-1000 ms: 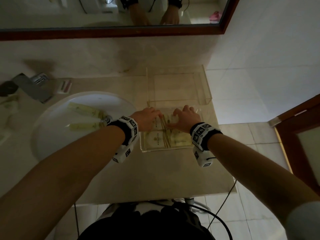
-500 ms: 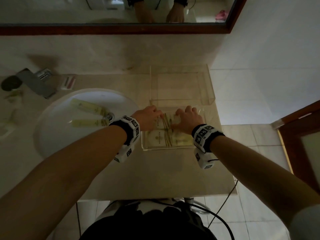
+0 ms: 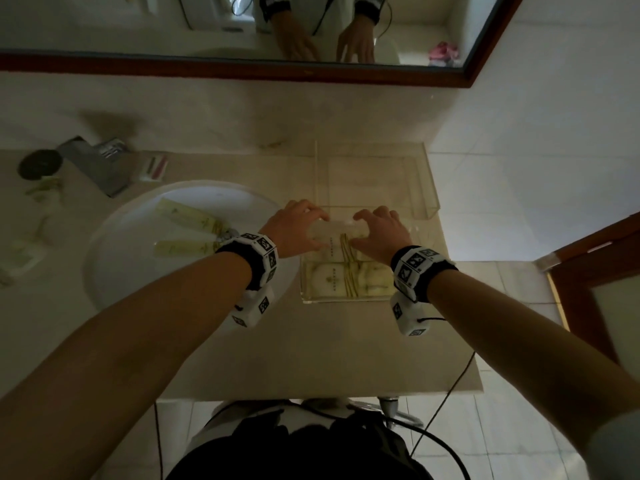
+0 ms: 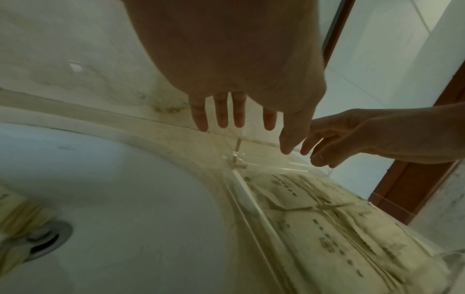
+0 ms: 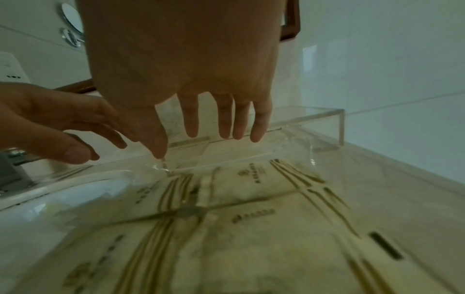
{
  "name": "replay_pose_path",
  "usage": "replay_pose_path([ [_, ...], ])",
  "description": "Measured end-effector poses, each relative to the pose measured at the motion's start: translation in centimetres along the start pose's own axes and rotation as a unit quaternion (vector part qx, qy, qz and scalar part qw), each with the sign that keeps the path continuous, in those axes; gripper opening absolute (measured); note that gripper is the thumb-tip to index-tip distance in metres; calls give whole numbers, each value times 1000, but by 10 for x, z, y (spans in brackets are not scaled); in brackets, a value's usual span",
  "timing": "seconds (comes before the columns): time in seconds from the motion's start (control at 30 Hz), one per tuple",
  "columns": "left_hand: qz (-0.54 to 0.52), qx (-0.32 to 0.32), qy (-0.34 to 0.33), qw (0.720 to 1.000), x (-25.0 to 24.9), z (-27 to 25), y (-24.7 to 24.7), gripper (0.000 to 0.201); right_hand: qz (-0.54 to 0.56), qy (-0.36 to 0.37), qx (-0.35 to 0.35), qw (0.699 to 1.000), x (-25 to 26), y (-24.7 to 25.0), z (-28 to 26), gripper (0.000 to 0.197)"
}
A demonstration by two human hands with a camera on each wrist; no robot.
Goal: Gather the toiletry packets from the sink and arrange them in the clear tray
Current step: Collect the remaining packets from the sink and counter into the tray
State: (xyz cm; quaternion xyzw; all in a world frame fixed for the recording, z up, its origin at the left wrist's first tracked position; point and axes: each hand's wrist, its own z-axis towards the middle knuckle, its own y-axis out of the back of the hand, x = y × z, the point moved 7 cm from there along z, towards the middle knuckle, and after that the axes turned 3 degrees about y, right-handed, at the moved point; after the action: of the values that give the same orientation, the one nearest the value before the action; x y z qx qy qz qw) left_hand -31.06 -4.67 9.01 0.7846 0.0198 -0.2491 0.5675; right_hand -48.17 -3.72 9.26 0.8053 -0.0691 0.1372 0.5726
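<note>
A clear tray (image 3: 346,300) sits on the counter right of the sink (image 3: 104,244). Cream packets with olive stripes (image 3: 332,278) lie side by side in it, and they fill the lower right of the left wrist view (image 4: 327,228) and the foreground of the right wrist view (image 5: 251,248). My left hand (image 3: 301,225) and right hand (image 3: 379,232) hover over the tray's far end, close together. Their fingers (image 4: 221,115) (image 5: 221,121) are straight and spread and hold nothing. Two long packets (image 3: 194,218) (image 3: 183,247) lie in the sink basin near the drain (image 4: 42,244).
A clear acrylic box (image 3: 426,188) stands behind the tray against the wall. The faucet (image 3: 93,164) and small items sit at the back left of the counter. A mirror (image 3: 242,26) hangs above. The counter's front edge and a tiled floor lie below, with a wooden door (image 3: 595,271) at right.
Both hands have lifted off the packets in the tray and shifted a little toward its far end, with the fingers straightening. The packets in the sink have not moved.
</note>
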Motion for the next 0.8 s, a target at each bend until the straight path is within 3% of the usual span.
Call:
replay_pose_path([
  [0.37,-45,-46,114,991,117,-61,49,55,-6,68,-5,998,122,-8,27,66],
  [0.8,-106,-82,216,967,257,-136,76,64,20,126,58,990,255,-60,63,72],
])
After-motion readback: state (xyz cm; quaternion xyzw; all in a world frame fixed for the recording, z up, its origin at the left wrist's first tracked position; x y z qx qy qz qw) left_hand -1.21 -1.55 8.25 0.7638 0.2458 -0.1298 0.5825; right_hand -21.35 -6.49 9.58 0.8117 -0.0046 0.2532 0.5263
